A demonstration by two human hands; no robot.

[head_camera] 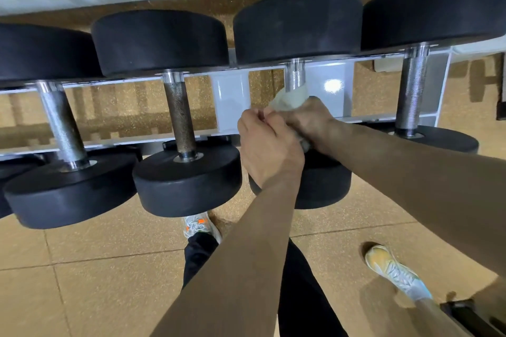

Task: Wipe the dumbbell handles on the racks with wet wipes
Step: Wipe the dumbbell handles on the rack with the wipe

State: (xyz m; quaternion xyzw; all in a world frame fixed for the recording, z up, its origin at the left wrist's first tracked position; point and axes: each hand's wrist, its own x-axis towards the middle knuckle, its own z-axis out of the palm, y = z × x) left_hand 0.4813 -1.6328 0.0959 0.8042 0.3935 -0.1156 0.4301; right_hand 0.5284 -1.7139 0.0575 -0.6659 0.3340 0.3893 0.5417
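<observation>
The dumbbell heads (161, 41) look like matt black rubber, dull, with a faint dusty sheen along their edges. The handles are bare metal: the one second from the left (179, 115) has a dark, rough knurled grip with polished collars at each end, and the far-right handle (412, 90) is brighter steel, finely knurled. The rack (230, 98) is painted metal, pale grey and glossy enough to throw back a white glare spot. The wet wipe (287, 100) under my right hand (309, 120) is soft, crumpled, off-white cloth-like stuff. The floor (82, 282) is speckled tan tile, matt and grainy.
</observation>
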